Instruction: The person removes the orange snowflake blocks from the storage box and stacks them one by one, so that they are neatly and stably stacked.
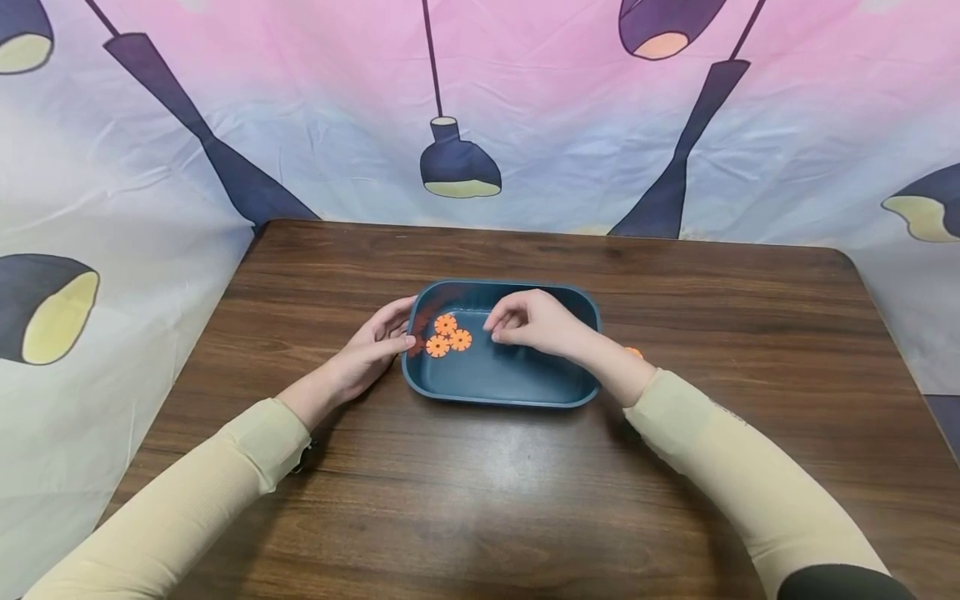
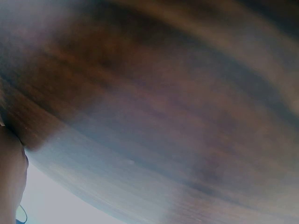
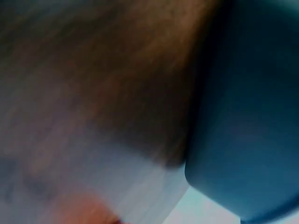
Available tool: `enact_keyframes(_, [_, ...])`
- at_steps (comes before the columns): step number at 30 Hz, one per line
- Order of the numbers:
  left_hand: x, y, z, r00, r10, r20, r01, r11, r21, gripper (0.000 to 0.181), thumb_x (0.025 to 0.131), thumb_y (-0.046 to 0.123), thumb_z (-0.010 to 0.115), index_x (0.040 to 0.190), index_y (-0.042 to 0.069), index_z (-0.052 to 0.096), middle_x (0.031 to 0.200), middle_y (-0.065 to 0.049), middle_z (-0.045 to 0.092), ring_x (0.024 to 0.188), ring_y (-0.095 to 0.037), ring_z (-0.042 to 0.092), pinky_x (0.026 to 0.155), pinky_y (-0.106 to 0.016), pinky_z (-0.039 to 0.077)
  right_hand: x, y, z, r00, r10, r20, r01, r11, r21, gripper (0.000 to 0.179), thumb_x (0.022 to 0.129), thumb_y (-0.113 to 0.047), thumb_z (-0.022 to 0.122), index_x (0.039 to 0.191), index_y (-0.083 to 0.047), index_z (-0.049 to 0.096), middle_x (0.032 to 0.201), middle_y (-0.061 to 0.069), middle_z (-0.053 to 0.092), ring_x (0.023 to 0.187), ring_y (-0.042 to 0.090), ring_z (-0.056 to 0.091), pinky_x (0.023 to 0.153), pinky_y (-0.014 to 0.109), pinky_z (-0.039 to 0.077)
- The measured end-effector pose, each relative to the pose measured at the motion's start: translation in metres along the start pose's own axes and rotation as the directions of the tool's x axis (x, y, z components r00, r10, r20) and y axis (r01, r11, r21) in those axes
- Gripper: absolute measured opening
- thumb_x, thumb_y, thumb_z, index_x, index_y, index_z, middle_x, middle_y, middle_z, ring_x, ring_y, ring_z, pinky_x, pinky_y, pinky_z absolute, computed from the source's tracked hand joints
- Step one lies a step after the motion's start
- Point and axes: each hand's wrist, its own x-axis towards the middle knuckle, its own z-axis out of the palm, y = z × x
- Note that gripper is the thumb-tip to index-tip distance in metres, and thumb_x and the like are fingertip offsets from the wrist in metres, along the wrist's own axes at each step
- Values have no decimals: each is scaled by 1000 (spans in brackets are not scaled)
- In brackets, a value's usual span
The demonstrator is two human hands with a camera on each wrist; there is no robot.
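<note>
A dark blue rectangular tray [image 1: 502,402] with rounded corners sits on the table. Inside it, toward the left end, several orange notched plastic discs [image 1: 446,325] lie close together. My left hand [image 1: 369,350] holds the tray's left end, thumb over the rim and fingers against the outside. Above the tray's middle, my right hand [image 1: 543,323] has loosely bent fingers, with nothing visible between thumb and forefinger. Another orange piece [image 1: 634,352] shows just beyond the tray's right end, mostly hidden by the right forearm. In the right wrist view the tray's wall [image 3: 247,130] fills the right side.
The brown wooden table [image 1: 480,492] extends around the tray on every side. Behind it hangs a pink and blue cloth [image 1: 360,108] printed with lamps. The left wrist view holds mostly blurred tabletop [image 2: 154,112].
</note>
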Motion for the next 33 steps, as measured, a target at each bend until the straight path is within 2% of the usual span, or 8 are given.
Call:
enact_keyframes(7, [0,1,0,1000,1,6,-1,1000,0,63,106,2,52,165,10,31,159,-1,44,141,-8,46,111,-16,44,13,0,13,1000,-12,17,14,996,-90,15,95,-4,77,110,-1,78,103,11,78,92,17,73,84,28,61])
enact_keyframes(17, [0,0,0,1000,-2,6,2,1000,-9,62,106,1,51,164,10,32,155,3,46,140,-7,47,110,-17,45,26,2,27,998,-64,0,63,992,-112,24,92,-1,79,115,0,77,110,14,76,98,22,71,87,27,62])
enact_keyframes(25, [0,-1,-3,1000,7,11,-7,1000,-3,61,106,-1,48,164,12,33,155,3,46,139,-8,48,109,-18,47,34,0,30,991,-131,0,129,977,-167,29,92,-2,80,121,-1,75,115,14,73,104,24,70,94,30,61])
enact_keyframes(29, [0,-1,-3,1000,7,16,-7,1000,-4,61,106,0,48,164,11,32,156,1,45,140,-8,48,109,-18,46,38,0,32,992,-127,7,126,975,-184,30,92,-1,79,121,-1,74,116,14,73,105,25,70,95,32,61])
enact_keyframes(33, [1,-1,-3,1000,4,19,-4,1000,-6,62,106,1,50,165,10,30,158,-1,44,140,-7,47,110,-17,45,40,2,36,994,-109,29,113,960,-256,29,93,-4,80,122,-4,75,119,11,72,107,22,69,96,31,60])
